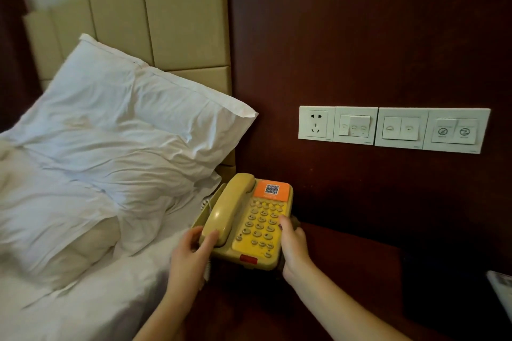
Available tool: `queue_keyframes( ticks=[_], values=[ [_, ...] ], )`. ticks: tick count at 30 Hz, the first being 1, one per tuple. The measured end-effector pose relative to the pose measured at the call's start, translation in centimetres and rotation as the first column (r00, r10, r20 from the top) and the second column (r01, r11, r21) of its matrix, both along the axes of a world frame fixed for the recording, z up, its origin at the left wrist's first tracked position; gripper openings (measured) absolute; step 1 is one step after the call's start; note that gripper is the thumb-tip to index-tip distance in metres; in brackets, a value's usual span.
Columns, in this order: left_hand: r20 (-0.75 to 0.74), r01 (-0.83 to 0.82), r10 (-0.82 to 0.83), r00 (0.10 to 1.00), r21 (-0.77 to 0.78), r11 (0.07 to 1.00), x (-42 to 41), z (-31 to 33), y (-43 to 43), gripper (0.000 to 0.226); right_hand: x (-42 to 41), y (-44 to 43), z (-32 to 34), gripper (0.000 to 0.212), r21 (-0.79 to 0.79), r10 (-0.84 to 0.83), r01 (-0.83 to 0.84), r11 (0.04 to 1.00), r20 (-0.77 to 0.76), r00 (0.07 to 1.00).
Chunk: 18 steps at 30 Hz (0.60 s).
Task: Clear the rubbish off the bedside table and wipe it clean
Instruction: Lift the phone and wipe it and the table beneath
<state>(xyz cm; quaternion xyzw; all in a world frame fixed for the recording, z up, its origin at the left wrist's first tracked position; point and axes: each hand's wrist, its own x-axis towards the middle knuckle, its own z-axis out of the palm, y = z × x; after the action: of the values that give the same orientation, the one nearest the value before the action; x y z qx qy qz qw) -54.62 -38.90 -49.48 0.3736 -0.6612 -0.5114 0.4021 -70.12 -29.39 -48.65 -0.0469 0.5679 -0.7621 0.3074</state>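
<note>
Dark bedside table [346, 271] beside the bed [83, 299], left grip [188, 255] and right grip [293, 249] both holding the telephone [249, 219].

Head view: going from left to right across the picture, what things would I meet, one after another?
White pillow → yellow telephone → wall socket → row of light switches.

The yellow plastic telephone [257, 227] is at the dark wooden table's [346, 271] far left, beside the white-sheeted bed [83, 299]. White wall switches [393, 129] lie behind, rightward.
</note>
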Motion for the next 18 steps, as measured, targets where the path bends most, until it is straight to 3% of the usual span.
queue_keyframes(
  ticks=[3, 6, 8, 11, 14, 18],
  values=[
    [0.023, -0.284, 0.285, 0.958, -0.017, 0.959, 1.7, 1.7, 0.7, 0.071, 2.5, -0.2, 0.7, 0.030, -0.026, 0.036, -0.034, 0.999, 0.070, 0.997],
    [-0.051, -0.401, 0.441, 0.896, 0.332, 0.854, 2.5, 2.9, 2.0, 0.085, 4.7, -0.6, 0.8, 0.032, -0.049, 0.043, -0.039, 0.998, 0.076, 0.996],
    [-0.061, -0.319, 0.399, 0.915, 0.499, 0.806, 3.1, 2.8, 2.3, 0.087, 5.7, -1.0, 0.5, 0.035, -0.040, 0.022, -0.021, 0.999, 0.036, 0.999],
    [-0.168, 0.007, 0.132, 0.977, 0.642, 0.767, 4.4, 2.8, 1.5, 0.058, 6.6, -1.3, 0.0, 0.039, -0.030, 0.006, -0.005, 1.000, 0.020, 1.000],
    [-0.173, 0.144, -0.040, 0.984, 0.648, 0.748, 5.1, 2.2, 0.9, 0.068, 7.3, -0.8, -0.3, 0.036, -0.011, 0.036, -0.035, 0.999, 0.027, 0.999],
    [-0.271, 0.210, -0.030, 0.962, 0.663, 0.718, 5.5, 1.8, 2.3, 0.074, 8.0, 0.0, -0.6, 0.031, 0.041, 0.055, -0.053, 0.998, -0.043, 0.998]
  ],
)
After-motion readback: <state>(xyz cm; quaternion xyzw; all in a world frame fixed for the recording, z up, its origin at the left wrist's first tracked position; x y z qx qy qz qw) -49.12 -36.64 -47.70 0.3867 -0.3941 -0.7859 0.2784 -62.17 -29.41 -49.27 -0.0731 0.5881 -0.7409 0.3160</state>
